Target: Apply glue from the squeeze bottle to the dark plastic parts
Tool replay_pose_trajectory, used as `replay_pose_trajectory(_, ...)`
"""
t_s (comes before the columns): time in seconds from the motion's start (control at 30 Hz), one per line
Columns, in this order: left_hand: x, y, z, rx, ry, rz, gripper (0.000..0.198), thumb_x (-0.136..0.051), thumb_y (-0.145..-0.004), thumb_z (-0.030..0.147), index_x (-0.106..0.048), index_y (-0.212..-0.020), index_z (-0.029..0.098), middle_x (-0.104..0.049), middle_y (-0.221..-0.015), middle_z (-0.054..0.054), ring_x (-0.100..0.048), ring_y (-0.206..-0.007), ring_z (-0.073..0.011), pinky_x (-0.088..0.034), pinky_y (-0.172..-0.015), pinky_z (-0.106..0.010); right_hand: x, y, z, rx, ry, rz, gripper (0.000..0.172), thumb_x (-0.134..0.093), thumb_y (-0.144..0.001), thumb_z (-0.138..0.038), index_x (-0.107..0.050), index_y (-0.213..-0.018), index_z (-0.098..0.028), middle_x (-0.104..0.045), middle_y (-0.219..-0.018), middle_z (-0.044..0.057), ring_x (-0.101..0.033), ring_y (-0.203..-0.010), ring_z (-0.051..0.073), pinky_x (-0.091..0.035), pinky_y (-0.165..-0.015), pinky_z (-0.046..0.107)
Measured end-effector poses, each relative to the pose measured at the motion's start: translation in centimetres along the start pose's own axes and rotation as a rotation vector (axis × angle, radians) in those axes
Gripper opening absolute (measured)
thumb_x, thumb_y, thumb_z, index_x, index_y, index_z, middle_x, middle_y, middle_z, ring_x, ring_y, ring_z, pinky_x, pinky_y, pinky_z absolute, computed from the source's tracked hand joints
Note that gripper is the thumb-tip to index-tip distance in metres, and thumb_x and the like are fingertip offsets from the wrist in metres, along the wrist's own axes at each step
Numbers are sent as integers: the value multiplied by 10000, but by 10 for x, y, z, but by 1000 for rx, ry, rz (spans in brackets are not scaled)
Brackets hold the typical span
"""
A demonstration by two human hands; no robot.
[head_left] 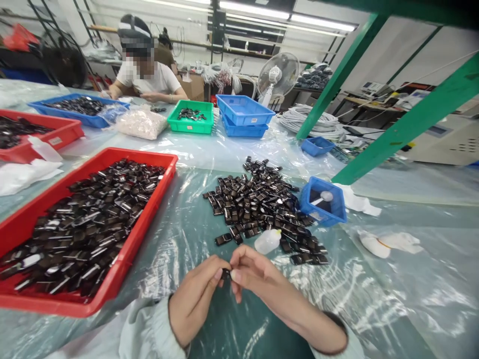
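Clear plastic sheeting covers the green worktable (183,214), likely to shield its surface, and a co-worker (166,80) sits across it. From the head view, the left hand (196,298) pinches a small black part (226,274) between thumb and curled fingers, while the right hand (258,273) grips its other side by thumb and fingertips, perhaps to keep so small a thing steady. It is held above the near table, just short of a loose pile of dark parts (254,199), seemingly spread within easy reach. Just beside the pile lies a squeeze bottle (267,242), probably kept handy; the red tray (48,305), at left, contains many similar pieces.
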State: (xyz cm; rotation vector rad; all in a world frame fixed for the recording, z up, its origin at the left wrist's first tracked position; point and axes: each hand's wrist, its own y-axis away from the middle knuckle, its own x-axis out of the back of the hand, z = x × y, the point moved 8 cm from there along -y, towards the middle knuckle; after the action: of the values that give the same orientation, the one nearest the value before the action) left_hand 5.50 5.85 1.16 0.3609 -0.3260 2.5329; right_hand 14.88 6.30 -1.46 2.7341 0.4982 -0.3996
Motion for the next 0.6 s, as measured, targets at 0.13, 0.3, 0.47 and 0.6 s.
replay_pose_trajectory(0.13,64,9,31,-123,-534,378,293,-295,-956,158,-534,-1116,216,-619,-1035,-84,-555,-966,-221,-394,-858,-323,19,22,-37,395,342,232,205,-671,-801,-406,-596,-770,-217,-542,-678,-16,-553,-594,138,-477,-556,255)
replay_pose_trajectory(0.3,146,28,39,108,-1140,879,438,-337,-952,294,-397,-1350,119,-453,-1356,-211,-367,-1263,-400,-284,-1004,-561,74,65,-62,741,558,760,91,-611,-855,-349,-589,-879,-265,-584,-800,31,-585,-738,198,-504,-668,297)
replay_pose_trajectory(0.47,76,-5,3,-14,-1121,495,431,-404,-949,276,-395,-1344,104,-518,-1313,-201,-481,-1193,-342,-397,-968,-496,97,43,-47,597,759,751,448,-640,-799,-409,-460,-1180,-258,-585,-1122,105,-589,-934,250,-516,-749,375)
replay_pose_trajectory(0.6,11,-27,-28,5,-1021,214,352,-532,-899,303,-537,-1200,121,-641,-1085,-157,-600,-982,-325,-500,-811,-475,90,17,-24,385,765,522,357,-587,-839,-378,-411,-1122,-251,-570,-1273,132,-607,-1031,255,-502,-836,415)
